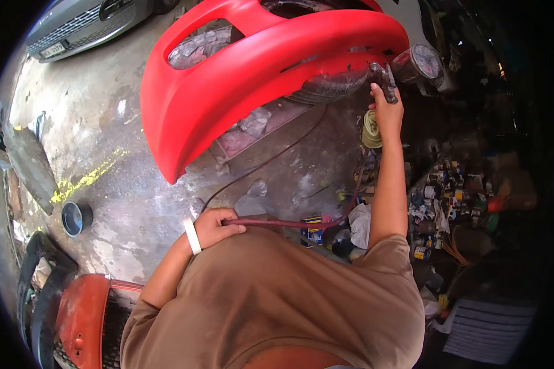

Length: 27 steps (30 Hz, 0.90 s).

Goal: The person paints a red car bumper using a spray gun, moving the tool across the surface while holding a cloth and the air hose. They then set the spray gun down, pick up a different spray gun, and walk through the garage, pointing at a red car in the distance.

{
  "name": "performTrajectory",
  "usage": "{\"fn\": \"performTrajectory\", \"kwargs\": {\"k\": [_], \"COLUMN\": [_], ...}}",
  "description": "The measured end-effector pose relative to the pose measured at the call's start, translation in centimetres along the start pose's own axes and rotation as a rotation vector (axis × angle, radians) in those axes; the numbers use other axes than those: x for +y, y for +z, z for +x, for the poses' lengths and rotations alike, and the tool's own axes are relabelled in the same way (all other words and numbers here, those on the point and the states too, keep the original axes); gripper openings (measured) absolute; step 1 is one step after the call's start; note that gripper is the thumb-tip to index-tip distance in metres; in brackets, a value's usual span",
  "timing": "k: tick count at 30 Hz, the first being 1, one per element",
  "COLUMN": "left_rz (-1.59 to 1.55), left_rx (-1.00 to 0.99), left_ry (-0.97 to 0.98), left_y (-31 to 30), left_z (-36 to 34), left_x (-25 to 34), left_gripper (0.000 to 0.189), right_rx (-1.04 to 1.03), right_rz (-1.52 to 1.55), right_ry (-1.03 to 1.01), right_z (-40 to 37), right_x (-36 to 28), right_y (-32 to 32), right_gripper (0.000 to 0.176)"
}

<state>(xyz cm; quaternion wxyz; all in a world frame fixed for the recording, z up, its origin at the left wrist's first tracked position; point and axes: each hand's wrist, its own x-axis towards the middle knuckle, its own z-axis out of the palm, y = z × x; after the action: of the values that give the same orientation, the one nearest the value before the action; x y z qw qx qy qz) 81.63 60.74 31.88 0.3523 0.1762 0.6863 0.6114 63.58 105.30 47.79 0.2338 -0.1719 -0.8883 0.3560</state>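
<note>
My right hand (388, 107) is wrapped round a dark spray gun (383, 83), raised beside the right end of a large glossy red car bumper (228, 74). A cup or can (420, 64) sits at the gun's far side; whether it is joined to the gun is unclear. Near my waist, my left hand (220, 226), with a white band at the wrist, is closed on a dark red hose (277, 222). The hose runs rightward across my front, and a thinner length curves over the floor. Beneath the bumper's right part lies a tire (329, 86).
A grey car (86, 27) stands at the upper left. A black bucket (76, 219) is on the floor at left, above orange and black car parts (83, 320). Many small cans and bottles (440, 200) clutter the right side, with a blue box (312, 231) near my front.
</note>
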Motion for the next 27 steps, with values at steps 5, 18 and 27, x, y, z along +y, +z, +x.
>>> {"fn": "performTrajectory", "kwargs": {"k": [5, 18, 27], "left_rz": [-0.006, 0.032, -0.063], "left_rx": [-0.046, -0.051, -0.094], "left_ry": [0.082, 0.295, 0.36], "left_y": [-0.2, -1.1, -1.0], "left_z": [-0.4, -2.2, -0.9], "left_x": [-0.4, -0.4, 2.2], "left_gripper": [0.025, 0.024, 0.027], "right_rx": [-0.151, -0.802, -0.906], "right_rz": [0.021, -0.101, -0.113], "right_ry": [-0.02, -0.172, -0.202], "right_z": [-2.6, -15.0, -10.8], "right_x": [-3.4, -14.5, -19.4], "right_y": [0.5, 7.5, 7.0], "right_gripper": [0.038, 0.049, 0.046]}}
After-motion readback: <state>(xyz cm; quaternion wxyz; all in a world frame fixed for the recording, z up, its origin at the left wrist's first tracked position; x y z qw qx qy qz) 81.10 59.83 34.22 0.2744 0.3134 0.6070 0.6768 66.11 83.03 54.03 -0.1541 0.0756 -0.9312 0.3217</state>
